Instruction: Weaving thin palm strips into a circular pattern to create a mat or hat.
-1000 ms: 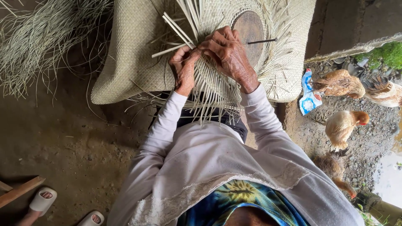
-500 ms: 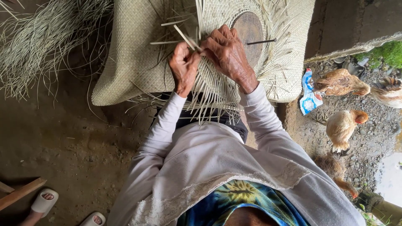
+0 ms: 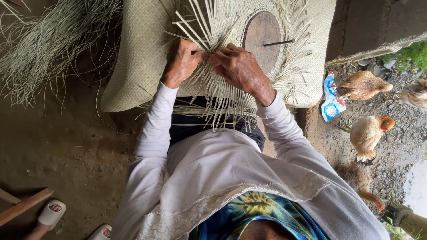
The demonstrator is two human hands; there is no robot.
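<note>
— So, where are the hands sitting now?

— Both are working at the near edge of the pale woven straw hat (image 3: 147, 58), lying across the lap. The left hand (image 3: 181, 62) is pinching loose straw strands (image 3: 195, 26); the right hand (image 3: 242, 69) is clenching others beside it.

— Anything changing?

— Fingertips are now meeting, closer than before, and the raised strands are fanning more upright. The dark round wooden block (image 3: 261, 38) is staying put.
</note>
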